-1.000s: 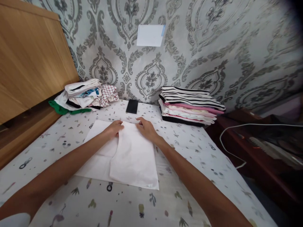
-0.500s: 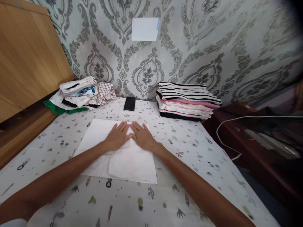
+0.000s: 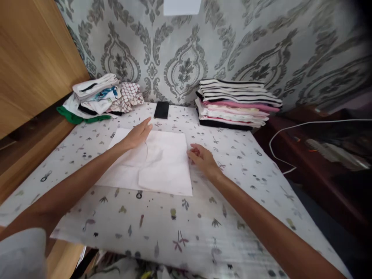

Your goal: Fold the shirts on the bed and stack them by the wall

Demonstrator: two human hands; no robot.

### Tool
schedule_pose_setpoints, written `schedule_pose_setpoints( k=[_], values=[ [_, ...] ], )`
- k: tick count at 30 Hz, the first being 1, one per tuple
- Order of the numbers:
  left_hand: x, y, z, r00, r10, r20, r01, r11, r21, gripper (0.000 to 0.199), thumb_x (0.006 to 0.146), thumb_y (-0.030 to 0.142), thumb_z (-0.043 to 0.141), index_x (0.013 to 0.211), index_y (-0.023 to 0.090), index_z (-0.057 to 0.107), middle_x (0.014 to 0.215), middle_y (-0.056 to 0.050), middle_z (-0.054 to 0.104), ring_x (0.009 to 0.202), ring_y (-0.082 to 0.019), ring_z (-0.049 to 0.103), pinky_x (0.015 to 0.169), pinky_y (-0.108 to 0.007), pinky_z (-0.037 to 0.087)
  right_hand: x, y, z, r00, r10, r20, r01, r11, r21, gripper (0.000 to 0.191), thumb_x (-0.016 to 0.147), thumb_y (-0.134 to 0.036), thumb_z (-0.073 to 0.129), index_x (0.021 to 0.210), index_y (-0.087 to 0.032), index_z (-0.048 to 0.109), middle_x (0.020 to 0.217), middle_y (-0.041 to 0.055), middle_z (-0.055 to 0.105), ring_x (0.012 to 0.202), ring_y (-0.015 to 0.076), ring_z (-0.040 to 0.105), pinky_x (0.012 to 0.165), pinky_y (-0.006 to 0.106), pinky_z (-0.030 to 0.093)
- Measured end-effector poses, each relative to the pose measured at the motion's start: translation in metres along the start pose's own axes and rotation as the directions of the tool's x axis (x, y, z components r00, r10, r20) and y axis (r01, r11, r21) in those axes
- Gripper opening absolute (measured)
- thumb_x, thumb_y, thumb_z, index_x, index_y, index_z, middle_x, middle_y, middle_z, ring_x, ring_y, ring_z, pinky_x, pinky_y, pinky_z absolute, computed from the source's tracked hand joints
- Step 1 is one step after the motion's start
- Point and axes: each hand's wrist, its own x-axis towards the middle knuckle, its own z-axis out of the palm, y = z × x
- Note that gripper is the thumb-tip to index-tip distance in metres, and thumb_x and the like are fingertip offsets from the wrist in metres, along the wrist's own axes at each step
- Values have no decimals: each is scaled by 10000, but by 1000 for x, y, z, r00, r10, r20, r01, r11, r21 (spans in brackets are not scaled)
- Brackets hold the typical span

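Observation:
A white cloth (image 3: 165, 162) lies folded on the patterned sheet (image 3: 203, 217), its right part doubled over and a curved edge showing near its middle. Over its upper left part is my left hand (image 3: 138, 133), fingers stretched out and slightly raised, holding nothing. My right hand (image 3: 202, 157) is at the cloth's right edge, fingers bent with the thumb near the index finger; whether the edge is between them is too small to tell.
A loose heap of clothes (image 3: 97, 99) is at the back left, beside a wooden cabinet (image 3: 37, 58). A black phone (image 3: 161, 110) lies near the wall. Folded clothes (image 3: 236, 104) are stacked at the back right. A white cable (image 3: 290, 128) hangs on the right.
My hands have moved apart from the cloth's middle, the left one to the upper left and the right one to the right edge. The view has tilted down.

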Motion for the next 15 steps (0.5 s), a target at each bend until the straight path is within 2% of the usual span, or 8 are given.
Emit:
schedule_pose_setpoints(
  k=[3,5,7,9,11,13,15],
  values=[
    [-7,2,21,990,102,93,-119,972,202,744,1000,567,248,1578,99,213,1672,-149,163,1553,-275,94,1248,-469,72,-9,-14,2,988,151,45,-155,979,134,494,821,-275,692,1279,-136,572,1008,92,663,809,185,656,638,300,591],
    [-12,0,34,981,90,170,-137,947,290,782,991,589,294,1569,68,216,1669,-185,134,1553,-303,64,1242,-498,54,-14,-24,3,971,224,81,-236,951,201,497,811,-245,715,1272,-143,558,978,85,672,759,177,658,593,286,589],
    [-15,-2,39,974,36,223,-108,940,322,796,994,587,302,1566,41,204,1665,-211,119,1552,-311,64,1238,-506,69,-17,-32,3,949,285,134,-311,915,257,445,819,-224,712,1227,-137,558,930,84,684,709,177,658,569,297,591],
    [-19,0,37,974,3,226,-77,945,318,794,1000,585,289,1569,41,184,1668,-213,96,1554,-305,45,1238,-498,76,-19,-37,3,928,328,179,-367,887,281,361,821,-194,704,1151,-134,572,878,82,697,678,177,658,559,306,590],
    [-26,9,32,982,26,189,-80,954,288,789,1004,599,256,1576,63,162,1672,-206,83,1555,-295,29,1240,-488,72,-21,-40,5,916,348,201,-396,869,298,307,801,-167,712,1080,-139,589,845,79,711,660,172,659,554,297,579],
    [-40,20,31,982,113,149,-148,956,252,797,1000,631,223,1585,97,141,1675,-192,72,1556,-285,15,1243,-484,60,-21,-41,7,908,350,232,-414,840,351,297,771,-160,726,1043,-145,608,839,82,727,655,169,668,564,287,570],
    [-59,31,38,965,213,151,-244,942,232,827,982,676,219,1588,119,140,1676,-182,70,1555,-283,-8,1246,-487,47,-22,-42,11,903,331,273,-423,793,438,304,746,-163,731,1032,-145,628,853,90,743,673,174,686,591,283,569]
  ],
)
